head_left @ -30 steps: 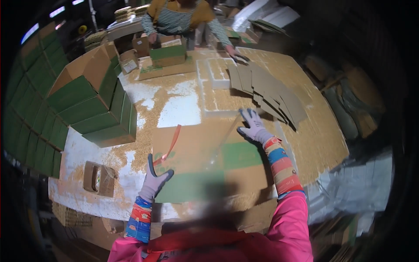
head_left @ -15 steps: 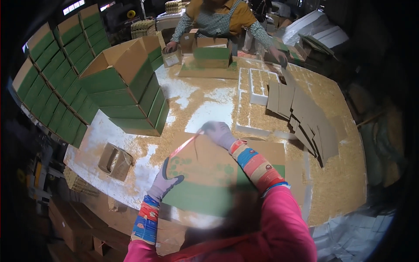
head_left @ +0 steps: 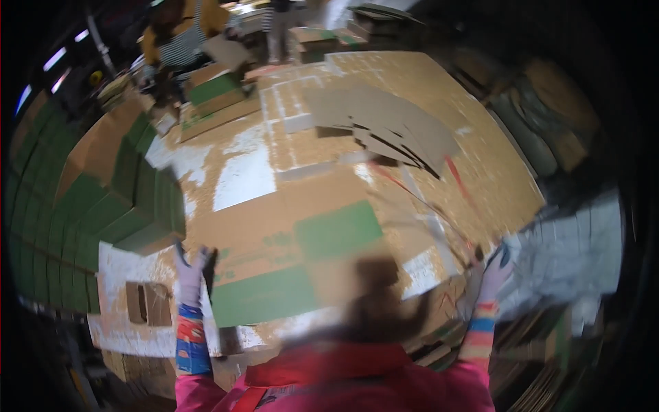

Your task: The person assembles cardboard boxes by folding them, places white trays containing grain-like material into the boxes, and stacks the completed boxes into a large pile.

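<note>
Motion-blurred view, dark smear hiding the near edge of flat brown-and-green carton blank (head_left: 302, 254) on the worktable (head_left: 480, 158), left hand (head_left: 190, 278) and right hand (head_left: 491, 278) gloved, gripping its side edges, loose cardboard sheets (head_left: 384, 123) beyond, stacked green boxes (head_left: 103, 199) left, another person (head_left: 180, 34) opposite

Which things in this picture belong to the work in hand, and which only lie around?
In hand:
left hand, at the flat box's edge
right hand, at its other edge
flat brown and green cardboard box

Lying about:
loose cardboard sheets
stack of folded green boxes
small cardboard piece
</note>
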Tool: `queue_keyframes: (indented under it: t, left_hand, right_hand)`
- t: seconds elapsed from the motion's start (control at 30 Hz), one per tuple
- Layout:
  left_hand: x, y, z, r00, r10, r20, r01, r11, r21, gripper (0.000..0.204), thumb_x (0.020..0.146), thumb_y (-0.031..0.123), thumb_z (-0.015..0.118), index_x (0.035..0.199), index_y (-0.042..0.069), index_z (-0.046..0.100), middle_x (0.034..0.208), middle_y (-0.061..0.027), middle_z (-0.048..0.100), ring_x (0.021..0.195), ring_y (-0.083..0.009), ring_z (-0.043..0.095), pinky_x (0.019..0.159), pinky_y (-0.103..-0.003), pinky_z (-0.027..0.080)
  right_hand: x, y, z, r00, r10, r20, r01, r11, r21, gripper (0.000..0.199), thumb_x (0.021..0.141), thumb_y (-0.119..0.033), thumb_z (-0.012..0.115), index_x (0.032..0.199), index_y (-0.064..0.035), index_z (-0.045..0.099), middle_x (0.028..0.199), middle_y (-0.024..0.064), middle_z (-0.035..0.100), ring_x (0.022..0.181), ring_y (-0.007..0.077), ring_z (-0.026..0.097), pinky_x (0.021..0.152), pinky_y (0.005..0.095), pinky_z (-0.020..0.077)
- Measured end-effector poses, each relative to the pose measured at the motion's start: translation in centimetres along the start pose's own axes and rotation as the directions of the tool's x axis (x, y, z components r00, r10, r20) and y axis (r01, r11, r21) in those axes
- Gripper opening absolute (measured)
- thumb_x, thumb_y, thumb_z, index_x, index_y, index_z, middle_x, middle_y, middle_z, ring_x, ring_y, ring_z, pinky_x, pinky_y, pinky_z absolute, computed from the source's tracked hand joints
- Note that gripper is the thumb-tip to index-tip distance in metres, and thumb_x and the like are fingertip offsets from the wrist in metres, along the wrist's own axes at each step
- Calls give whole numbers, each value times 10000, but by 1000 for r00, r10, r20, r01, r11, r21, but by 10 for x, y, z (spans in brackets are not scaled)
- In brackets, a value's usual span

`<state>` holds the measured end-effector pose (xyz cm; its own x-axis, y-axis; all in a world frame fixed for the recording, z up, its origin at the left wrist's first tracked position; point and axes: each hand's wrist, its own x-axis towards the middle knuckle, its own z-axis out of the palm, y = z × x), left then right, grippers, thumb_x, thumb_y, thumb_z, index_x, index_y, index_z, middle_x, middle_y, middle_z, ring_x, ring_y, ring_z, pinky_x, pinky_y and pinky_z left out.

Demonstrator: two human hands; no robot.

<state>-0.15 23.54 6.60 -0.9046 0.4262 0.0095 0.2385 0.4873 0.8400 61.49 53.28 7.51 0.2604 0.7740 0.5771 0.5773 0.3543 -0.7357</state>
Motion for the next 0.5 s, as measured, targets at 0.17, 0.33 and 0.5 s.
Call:
queue_keyframes:
  t: [0.17, 0.33, 0.5]
  left_hand:
    - [156, 50, 49, 814, 397, 424, -454, 890, 38, 631, 935, 411, 624, 1396, 6, 481, 1381, -165, 546, 1281, -283, 506, 1077, -347, 368]
    - [223, 32, 82, 459, -61, 886, -466, 833, 299, 525, 981, 325, 564, 1385, 1, 477, 1291, -149, 594, 1158, -262, 582, 1019, -342, 435]
    - [151, -15, 1, 475, -41, 879, -207, 966, 157, 494, 994, 299, 542, 1383, 2, 473, 1272, -140, 599, 1136, -249, 590, 1003, -337, 449]
  right_hand:
    - [-246, 12, -145, 87, 747, 659, 394, 582, -712, 449, 859, -375, 552, 1134, -32, 639, 1119, 253, 646, 1074, 415, 604, 919, 500, 475]
    - [-244, -55, -73, 548, 509, 663, -393, 857, -334, 396, 986, -280, 521, 1279, -16, 563, 1202, 143, 650, 1113, 262, 610, 981, 373, 469]
    - [-257, -126, 65, 377, 267, 887, -901, 326, 285, 419, 1001, -246, 532, 1308, 40, 521, 1202, 132, 625, 1127, 205, 567, 986, 341, 448]
